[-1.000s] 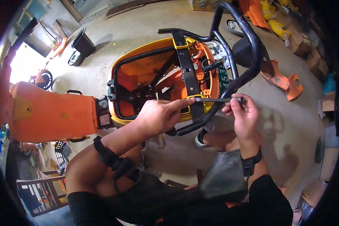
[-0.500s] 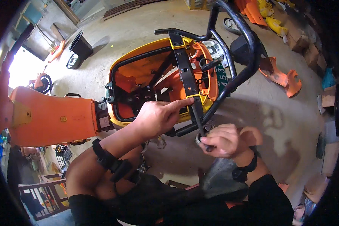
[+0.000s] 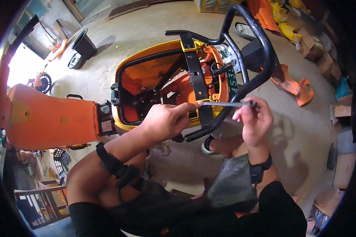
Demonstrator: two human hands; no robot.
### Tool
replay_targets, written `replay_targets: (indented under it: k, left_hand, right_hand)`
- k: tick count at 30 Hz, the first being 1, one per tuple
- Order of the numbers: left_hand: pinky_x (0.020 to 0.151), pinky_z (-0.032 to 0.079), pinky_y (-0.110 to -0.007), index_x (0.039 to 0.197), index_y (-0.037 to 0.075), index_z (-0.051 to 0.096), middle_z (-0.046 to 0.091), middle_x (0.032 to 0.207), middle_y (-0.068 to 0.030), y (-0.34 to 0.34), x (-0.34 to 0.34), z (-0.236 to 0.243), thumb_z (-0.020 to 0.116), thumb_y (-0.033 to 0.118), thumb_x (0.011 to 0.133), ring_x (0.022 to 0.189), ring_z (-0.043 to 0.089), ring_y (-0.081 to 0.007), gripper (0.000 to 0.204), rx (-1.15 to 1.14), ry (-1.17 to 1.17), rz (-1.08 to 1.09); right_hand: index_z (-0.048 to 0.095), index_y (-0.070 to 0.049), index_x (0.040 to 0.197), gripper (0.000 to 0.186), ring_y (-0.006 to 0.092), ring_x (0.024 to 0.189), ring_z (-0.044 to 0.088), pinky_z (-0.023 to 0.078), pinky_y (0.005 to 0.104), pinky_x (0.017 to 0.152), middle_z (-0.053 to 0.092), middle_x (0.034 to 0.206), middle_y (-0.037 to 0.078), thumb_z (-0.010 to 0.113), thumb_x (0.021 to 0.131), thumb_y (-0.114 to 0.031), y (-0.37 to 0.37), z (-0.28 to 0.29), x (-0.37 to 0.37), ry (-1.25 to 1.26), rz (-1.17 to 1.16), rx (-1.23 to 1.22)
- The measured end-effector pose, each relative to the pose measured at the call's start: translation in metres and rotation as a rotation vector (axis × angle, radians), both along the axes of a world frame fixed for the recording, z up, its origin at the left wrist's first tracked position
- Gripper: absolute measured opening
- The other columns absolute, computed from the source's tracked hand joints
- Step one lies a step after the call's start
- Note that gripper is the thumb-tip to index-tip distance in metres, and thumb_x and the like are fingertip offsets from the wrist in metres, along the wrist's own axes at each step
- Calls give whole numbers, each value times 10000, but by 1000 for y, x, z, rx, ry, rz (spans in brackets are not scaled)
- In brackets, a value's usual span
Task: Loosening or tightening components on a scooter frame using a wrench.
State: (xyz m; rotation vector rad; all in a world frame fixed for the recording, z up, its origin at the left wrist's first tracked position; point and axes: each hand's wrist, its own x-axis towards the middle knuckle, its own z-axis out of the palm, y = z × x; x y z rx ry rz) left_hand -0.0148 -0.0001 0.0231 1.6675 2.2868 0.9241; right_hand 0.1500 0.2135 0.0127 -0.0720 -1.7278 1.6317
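Observation:
A scooter's orange and yellow seat compartment point(image 3: 124, 65) lies open before me, crossed by a black metal bar point(image 3: 195, 75) with yellow brackets. My left hand point(image 3: 168, 120) reaches over its near edge. The index finger stretches out onto the tip of a wrench point(image 3: 223, 104) at the near yellow bracket, and the other fingers are curled. The wrench's long, thin shaft lies nearly level, pointing right. My right hand point(image 3: 257, 120) is closed around its dark, rounded outer end. Whatever sits under the wrench tip is hidden by my left finger.
A bent black tube rack point(image 3: 265, 51) curves around the scooter's right end. The orange seat point(image 3: 55, 120) is tipped out to the left. Orange body panels point(image 3: 292, 85) lie on the floor at right, near cardboard boxes point(image 3: 310, 45). A black bin-like part point(image 3: 85, 43) stands at the far left.
My right hand has swung up and away from me, turning the wrench from pointing toward me to pointing right. My left hand has stayed at the bracket.

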Motion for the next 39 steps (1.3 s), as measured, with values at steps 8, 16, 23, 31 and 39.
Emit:
replay_targets:
  k: [8, 16, 23, 31, 39]
  left_hand:
    - [555, 543, -440, 1353, 202, 591, 636, 644, -117, -1, 0, 1, 603, 120, 872, 593, 669, -310, 488, 11, 39, -25]
    - [545, 535, -446, 1351, 206, 597, 640, 652, -122, 0, 1, 7, 599, 122, 863, 590, 661, -319, 495, -27, 124, -26]
    - [561, 552, -425, 1338, 196, 622, 640, 643, -122, -1, 2, 5, 602, 85, 867, 590, 671, -307, 484, -43, 101, -12]
    - [563, 544, -397, 1348, 171, 618, 634, 642, -128, 0, 2, 6, 605, 75, 895, 576, 668, -275, 463, -32, -36, 23]
    - [563, 553, -421, 1351, 186, 617, 628, 631, -125, 2, 2, 7, 584, 81, 883, 578, 665, -305, 481, -47, 55, -30]
  right_hand:
    - [700, -95, 1021, 337, 199, 643, 679, 529, 322, 545, 676, 779, 7, 831, 717, -162, -36, 7, 6, 117, 304, 1048]
    - [654, -67, 989, 202, 176, 628, 680, 563, 312, 610, 682, 740, 40, 776, 868, -172, 18, -32, 15, 68, 299, 505]
    - [613, -20, 1054, 167, 126, 651, 652, 530, 265, 592, 661, 753, 49, 647, 1004, -176, 11, -19, -5, -249, -33, -242]
    - [657, -81, 1076, 375, 199, 670, 702, 544, 312, 599, 714, 789, 31, 808, 734, -65, -18, 15, -1, 179, 258, 858]
    - [661, -49, 1070, 318, 204, 601, 669, 537, 312, 545, 682, 740, 49, 792, 780, -54, 25, -34, 15, 187, 476, 748]
